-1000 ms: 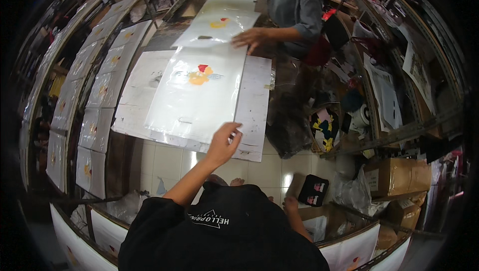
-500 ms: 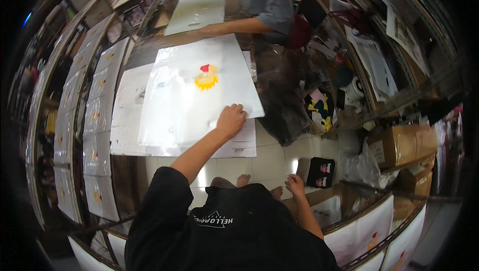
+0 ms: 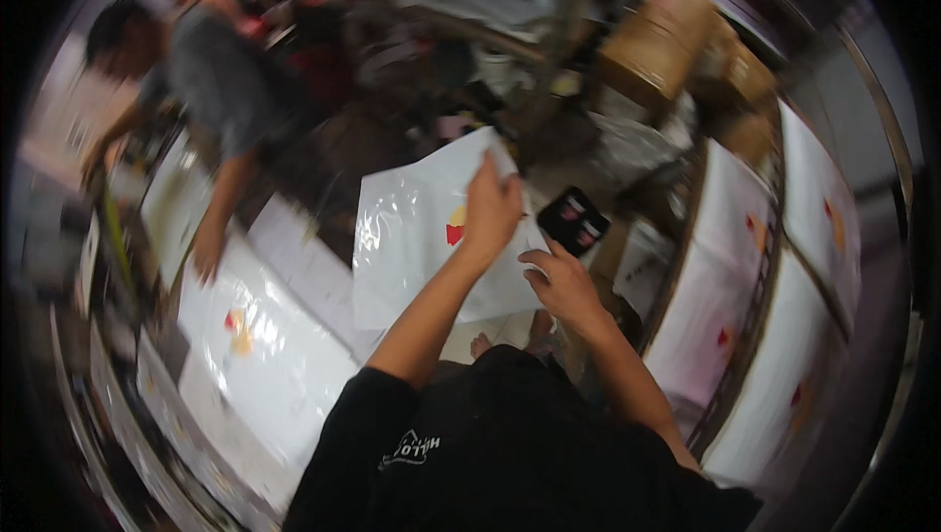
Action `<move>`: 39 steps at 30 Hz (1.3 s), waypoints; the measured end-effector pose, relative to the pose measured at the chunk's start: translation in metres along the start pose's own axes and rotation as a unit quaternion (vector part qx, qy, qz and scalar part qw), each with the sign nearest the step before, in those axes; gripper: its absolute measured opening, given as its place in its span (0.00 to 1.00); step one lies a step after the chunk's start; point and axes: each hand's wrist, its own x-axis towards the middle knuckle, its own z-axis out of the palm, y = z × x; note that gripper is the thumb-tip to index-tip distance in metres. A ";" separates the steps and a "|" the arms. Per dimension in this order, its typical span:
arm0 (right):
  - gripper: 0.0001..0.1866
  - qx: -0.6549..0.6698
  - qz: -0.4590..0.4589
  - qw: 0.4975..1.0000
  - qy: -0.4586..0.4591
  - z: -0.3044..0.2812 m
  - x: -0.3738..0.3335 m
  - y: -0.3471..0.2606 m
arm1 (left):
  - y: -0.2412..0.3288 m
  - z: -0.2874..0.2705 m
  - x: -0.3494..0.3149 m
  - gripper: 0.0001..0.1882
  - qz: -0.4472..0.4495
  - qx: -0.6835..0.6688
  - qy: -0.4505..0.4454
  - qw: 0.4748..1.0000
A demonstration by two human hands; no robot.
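A flat, glossy white plastic bag [image 3: 407, 248] with a red and yellow print hangs in front of me, lifted off the table. My left hand [image 3: 493, 204] is closed on it near its right side, covering part of the print. At the bag's right edge, my right hand [image 3: 564, 287] grips the border between thumb and bent fingers. To the left, another printed white bag [image 3: 284, 375] lies on the work table. A co-worker's hand [image 3: 208, 250] reaches down by its far edge.
A co-worker in a grey shirt [image 3: 221, 72] leans over the table at left. Racks bearing printed white bags [image 3: 711, 267] stand at right. Cardboard boxes [image 3: 655, 47] sit beyond them. A dark printed item [image 3: 573, 221] lies low behind my right hand.
My view has swung right, toward the racks. The left hand has lifted a bag off the table, and my right hand has come up to its edge. Another printed bag now shows on the table.
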 end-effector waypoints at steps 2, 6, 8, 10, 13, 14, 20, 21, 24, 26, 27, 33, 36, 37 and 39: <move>0.11 -0.009 0.036 0.999 0.014 -0.011 -0.014 0.035 | 0.027 0.005 0.008 0.32 -0.073 -0.067 -0.078 0.992; 0.08 0.007 0.068 0.995 0.072 -0.019 -0.041 0.076 | 0.011 0.029 0.032 0.31 0.008 -0.109 -0.045 0.993; 0.08 0.008 0.073 0.990 0.121 -0.024 -0.056 0.100 | -0.006 0.058 0.043 0.27 0.047 -0.083 -0.042 0.994; 0.10 0.043 0.117 0.975 0.184 -0.038 -0.063 0.112 | -0.002 0.079 0.057 0.24 -0.027 -0.123 -0.102 0.987; 0.10 0.075 0.132 0.938 0.312 -0.055 -0.054 0.135 | -0.014 0.122 0.089 0.22 -0.109 -0.178 -0.177 0.962; 0.10 0.085 0.144 0.923 0.346 -0.063 -0.051 0.140 | -0.019 0.141 0.096 0.22 -0.111 -0.188 -0.189 0.958; 0.11 0.101 0.233 0.804 0.538 -0.118 -0.018 0.239 | 0.007 0.287 0.153 0.34 -0.146 -0.273 -0.264 0.914; 0.11 0.086 0.236 0.783 0.569 -0.135 -0.013 0.264 | 0.014 0.316 0.162 0.38 -0.127 -0.311 -0.274 0.901; 0.16 0.241 0.199 0.732 0.606 -0.196 -0.009 0.343 | 0.072 0.361 0.196 0.42 -0.141 -0.383 -0.318 0.856; 0.18 0.271 0.214 0.696 0.630 -0.250 -0.027 0.395 | 0.091 0.381 0.206 0.42 -0.067 -0.442 -0.345 0.825; 0.19 0.256 0.248 0.683 0.638 -0.270 -0.040 0.418 | 0.094 0.382 0.202 0.41 -0.033 -0.451 -0.348 0.821; 0.30 -0.020 0.368 0.708 0.603 -0.347 -0.171 0.545 | -0.043 0.352 0.114 0.28 -0.087 -0.253 -0.348 0.899; 0.32 0.152 0.371 0.582 0.708 -0.362 -0.211 0.578 | -0.140 0.312 0.033 0.24 -0.229 -0.105 -0.377 0.891; 0.32 0.130 0.389 0.565 0.716 -0.367 -0.234 0.591 | -0.167 0.294 0.003 0.24 -0.278 -0.082 -0.393 0.873; 0.33 0.083 0.430 0.549 0.712 -0.373 -0.273 0.603 | -0.221 0.254 -0.059 0.22 -0.319 -0.029 -0.445 0.836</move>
